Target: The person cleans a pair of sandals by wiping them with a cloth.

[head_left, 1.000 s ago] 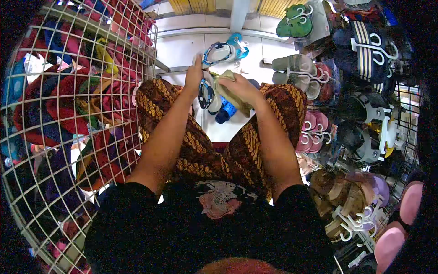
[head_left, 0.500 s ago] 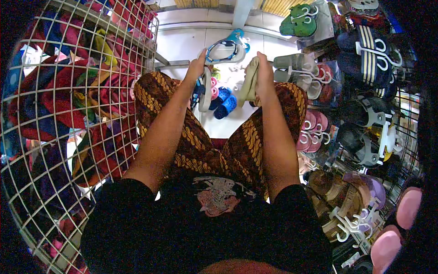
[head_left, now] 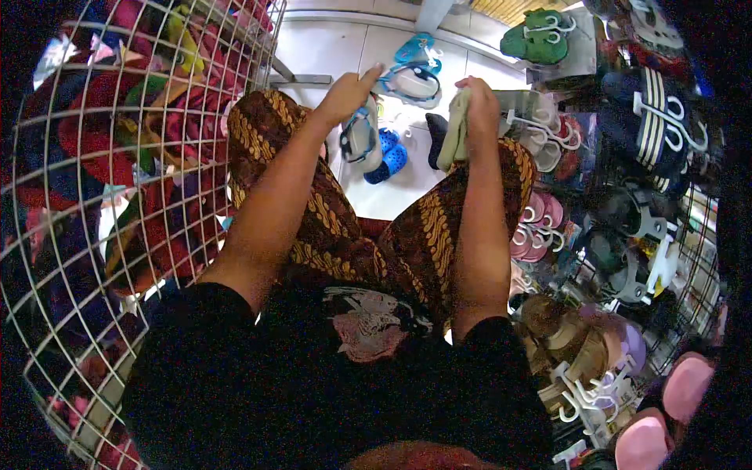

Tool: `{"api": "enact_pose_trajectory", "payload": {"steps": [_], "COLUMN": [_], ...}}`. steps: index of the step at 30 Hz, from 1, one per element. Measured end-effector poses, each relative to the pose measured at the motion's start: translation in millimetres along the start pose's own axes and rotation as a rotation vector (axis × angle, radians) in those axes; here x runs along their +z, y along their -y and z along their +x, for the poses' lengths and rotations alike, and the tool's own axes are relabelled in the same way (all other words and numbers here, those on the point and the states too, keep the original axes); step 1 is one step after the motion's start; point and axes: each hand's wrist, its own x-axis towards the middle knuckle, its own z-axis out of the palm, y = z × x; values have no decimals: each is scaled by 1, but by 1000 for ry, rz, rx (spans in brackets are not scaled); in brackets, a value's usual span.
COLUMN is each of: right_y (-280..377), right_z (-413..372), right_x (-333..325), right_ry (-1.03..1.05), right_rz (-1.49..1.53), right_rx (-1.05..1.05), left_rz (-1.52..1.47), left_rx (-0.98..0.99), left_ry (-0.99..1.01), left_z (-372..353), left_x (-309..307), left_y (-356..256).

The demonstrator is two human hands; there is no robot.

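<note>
My left hand point(head_left: 347, 97) is closed on a grey sandal point(head_left: 362, 149) with blue-patterned straps, which hangs toe-down below the fingers. Its matching sandal point(head_left: 410, 83) lies just beyond, its near end close to my fingertips. Between my knees, my right hand point(head_left: 481, 108) grips a pale green sandal point(head_left: 455, 133) held on edge, palm over its outer side. A dark sole point(head_left: 436, 139) shows beside it. Below and between the hands sit blue clogs point(head_left: 388, 159) with holes, on the white tiled floor point(head_left: 374, 205).
Teal flip-flops point(head_left: 417, 52) lie farther off on the floor. At my left stands a wire-grid basket point(head_left: 157, 188) full of colourful goods. Sandals on white hangers crowd the right side, including green sandals point(head_left: 540, 37), striped navy slides point(head_left: 652, 117) and pink slippers point(head_left: 540, 223).
The grey sandal in my left hand has turned so its straps face up. Its mate sits slightly farther right. My right hand has shifted right with the pale green sandal, and the dark sole shows more.
</note>
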Motion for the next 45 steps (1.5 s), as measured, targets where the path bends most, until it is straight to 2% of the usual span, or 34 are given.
{"api": "enact_pose_trajectory", "payload": {"steps": [1, 2, 3, 6, 7, 10, 11, 13, 15, 18, 19, 22, 24, 26, 28, 31, 35, 38, 39, 43, 45], "right_y": [4, 7, -1, -18, -13, 18, -9, -7, 5, -11, -12, -20, -35, -51, -53, -39, -33, -53, -35, -29, -27], "right_z": [-2, -3, -1, 4, 0, -16, -12, -15, -20, -16, -18, -15, -9, 0, 4, -10, -15, -10, -13, -11, -11], "right_x": [-1, 0, -1, 1, 9, 25, 23, 27, 29, 28, 28, 25, 18, 15, 16, 26, 30, 26, 26, 22, 19], "right_ry": [-4, -10, -5, 230, 281, 365, 384, 397, 426, 408, 387, 300, 308, 275, 203, 231, 277, 335, 396, 444, 405], "right_rz": [57, 112, 14, -296, -193, -301, -271, -251, -279, -297, -266, -282, -529, -569, -406, -568, -525, -492, -491, -423, -418], "right_rx": [75, 149, 139, -205, -28, 290, 34, 133, 214, 115, 56, 188, 22, 20, 186, 121, 205, 67, 223, 217, 174], "left_rz": [89, 143, 195, 197, 198, 168, 141, 42, 167, 242, 240, 186, 217, 331, 346, 357, 301, 268, 260, 186, 146], "left_rx": [-22, -139, -257, -258, -254, -292, -329, -460, -335, -254, -279, -352, -376, -374, -378, -306, -164, -122, -126, -40, -66], "left_ry": [-27, -53, -73, -116, -123, -126, -126, -139, -111, -68, -48, -54, -64, -52, -17, -7, 50, 110, 133, 2, 15], "left_z": [5, 7, 3, 22, 26, 25, 22, 14, 33, 36, 31, 12, 2, -3, -7, -12, -7, -7, -8, -11, -10], "left_x": [-3, -3, -10, 4, 7, 7, 6, 2, 19, 16, 10, -3, -9, -14, -17, -18, -11, -15, -18, -15, -16], "left_y": [7, 15, 5, 51, 61, 62, 58, 41, 85, 78, 63, 31, 14, -1, -11, -19, -12, -20, -24, -21, -20]}}
